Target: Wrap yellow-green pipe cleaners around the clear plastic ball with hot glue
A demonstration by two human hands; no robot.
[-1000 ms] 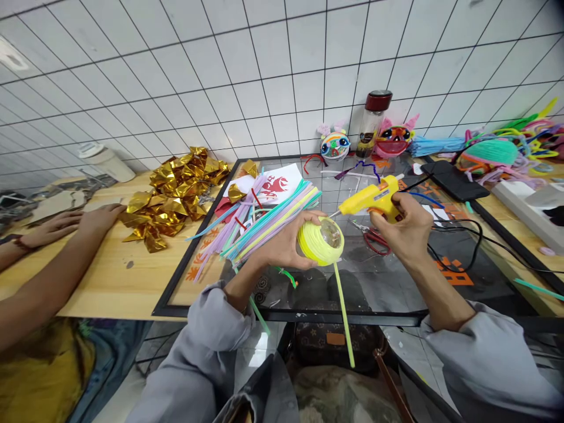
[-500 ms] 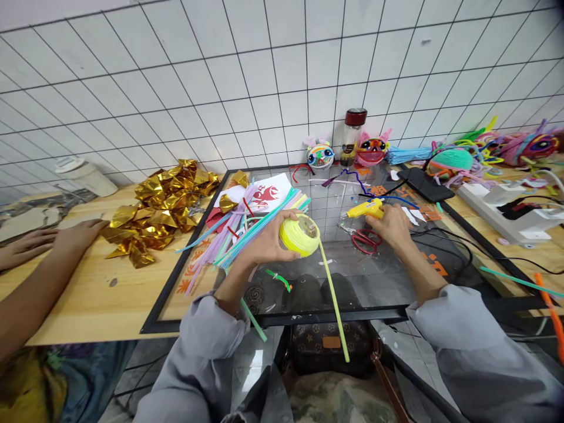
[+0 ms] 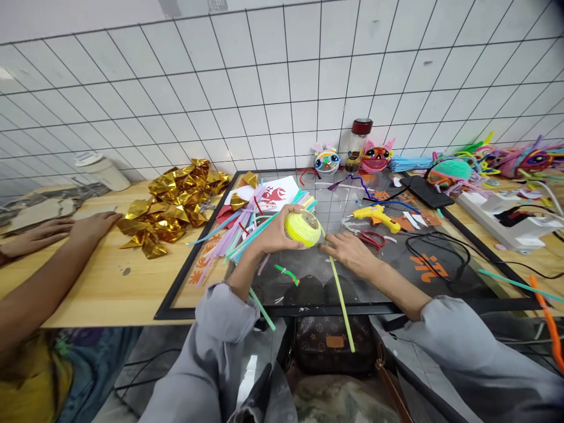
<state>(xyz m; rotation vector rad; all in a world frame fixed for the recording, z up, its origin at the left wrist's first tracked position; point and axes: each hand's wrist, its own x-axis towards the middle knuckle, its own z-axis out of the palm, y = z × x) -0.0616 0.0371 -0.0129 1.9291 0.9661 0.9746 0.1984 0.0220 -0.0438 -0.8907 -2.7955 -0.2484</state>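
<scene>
My left hand (image 3: 278, 232) is wrapped around a round form wound with bright yellow pipe cleaner (image 3: 302, 229), its bare clear end facing right. A loose length of yellow pipe cleaner (image 3: 340, 294) hangs from it past the table edge. My right hand (image 3: 350, 249) is closed at the top of that length, close beside the form; its fingertips are partly hidden. Just beyond my right hand lie a yellow glue gun (image 3: 379, 217) and red-handled scissors (image 3: 370, 239). A small green twisted piece (image 3: 287, 274) lies in front of my left hand.
Pastel pipe cleaners (image 3: 247, 226) are heaped at left beside gold foil pieces (image 3: 176, 200). Finished animal heads (image 3: 326, 160) and a bottle (image 3: 359, 145) stand by the wall. A power strip (image 3: 506, 220), phone (image 3: 426, 192) and black cord (image 3: 458, 247) lie right. Another person's hands (image 3: 90, 226) rest left.
My right hand has let go of the glue gun, which now lies on the table, and has moved left to the loose yellow pipe cleaner. My left hand still holds the wound form.
</scene>
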